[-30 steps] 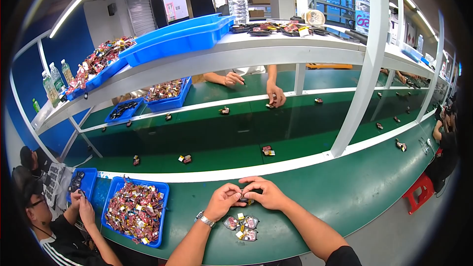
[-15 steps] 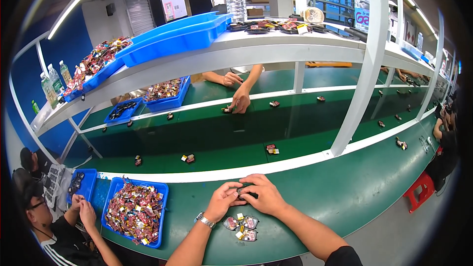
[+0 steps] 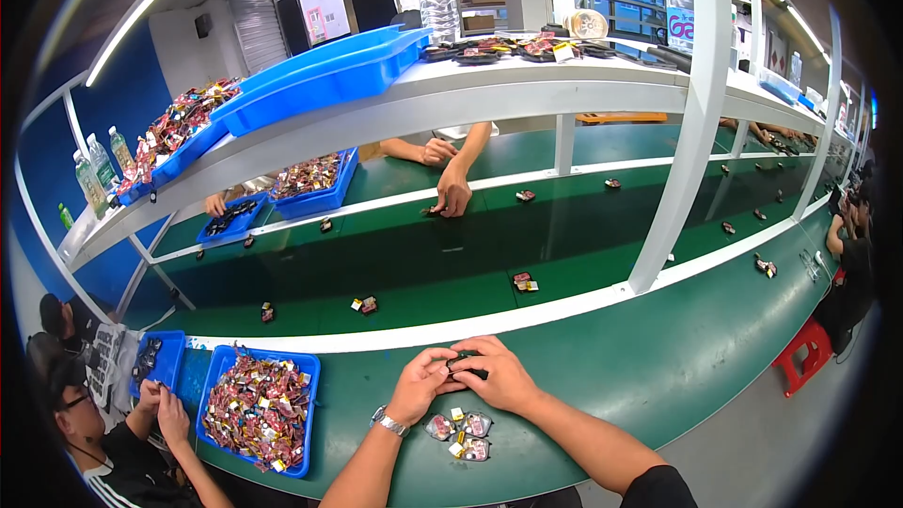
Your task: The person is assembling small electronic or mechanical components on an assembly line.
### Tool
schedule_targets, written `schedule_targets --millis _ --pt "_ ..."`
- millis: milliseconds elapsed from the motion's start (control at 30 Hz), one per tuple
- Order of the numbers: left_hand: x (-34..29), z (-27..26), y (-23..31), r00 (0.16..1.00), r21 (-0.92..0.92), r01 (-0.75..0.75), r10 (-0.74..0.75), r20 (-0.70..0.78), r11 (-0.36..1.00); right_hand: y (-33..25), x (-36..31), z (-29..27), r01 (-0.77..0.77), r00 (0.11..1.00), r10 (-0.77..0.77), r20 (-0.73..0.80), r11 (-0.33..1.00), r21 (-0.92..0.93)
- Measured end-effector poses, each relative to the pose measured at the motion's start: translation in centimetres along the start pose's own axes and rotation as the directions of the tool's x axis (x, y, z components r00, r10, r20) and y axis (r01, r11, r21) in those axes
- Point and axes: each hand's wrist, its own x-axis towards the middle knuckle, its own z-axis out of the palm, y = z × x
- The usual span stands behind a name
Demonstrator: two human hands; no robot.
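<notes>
Both my hands meet over the green bench and hold one small black plastic part (image 3: 467, 364) between them. My left hand (image 3: 419, 388), with a metal-banded watch (image 3: 388, 420) at the wrist, pinches it from the left. Fingers of my right hand (image 3: 499, 376) curl over it from the other side. Much of the part is hidden by the fingers. Just below my hands lies a little cluster of small electronic units (image 3: 477, 424), with reddish boards, dark rims and white and yellow tabs.
To my left stand a blue bin (image 3: 311, 414) heaped with reddish boards and a smaller blue tray (image 3: 169, 357) of black parts, beside a seated co-worker (image 3: 122, 442). Beyond a white rail, a green belt (image 3: 423, 268) carries spaced units. A shelf upright (image 3: 677, 150) rises at right.
My hands stay together, with the fingers slightly shifted around the black part. Units on the belt sit a little further right. Another person's hand has appeared at the far tray of black parts.
</notes>
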Motion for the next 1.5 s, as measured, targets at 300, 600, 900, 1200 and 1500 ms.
schedule_targets --millis 300,600,900,1200,1500 --pt "0.0 -0.3 -0.5 0.999 -0.009 -0.028 0.028 -0.018 1.000 -0.4 0.0 0.4 0.073 0.997 -0.073 -0.005 0.997 -0.026" --pt "-0.1 -0.5 -0.3 0.999 -0.062 -0.033 0.034 0.019 0.998 -0.7 0.1 0.0 0.110 0.993 -0.113 -0.044 0.991 -0.079" --pt "-0.2 -0.9 -0.6 0.999 -0.041 -0.047 0.048 0.024 0.998 -0.6 0.8 0.2 0.168 0.986 -0.169 -0.003 0.984 -0.058" --pt "-0.2 0.0 0.2 0.999 -0.085 -0.032 0.033 0.018 0.996 -0.9 0.6 0.1 0.178 0.976 -0.191 -0.108 0.977 -0.119" --pt "0.0 -0.3 -0.1 1.000 -0.071 -0.009 0.010 0.018 0.997 -1.6 0.9 -0.5 0.263 0.955 -0.290 -0.062 0.925 -0.273"
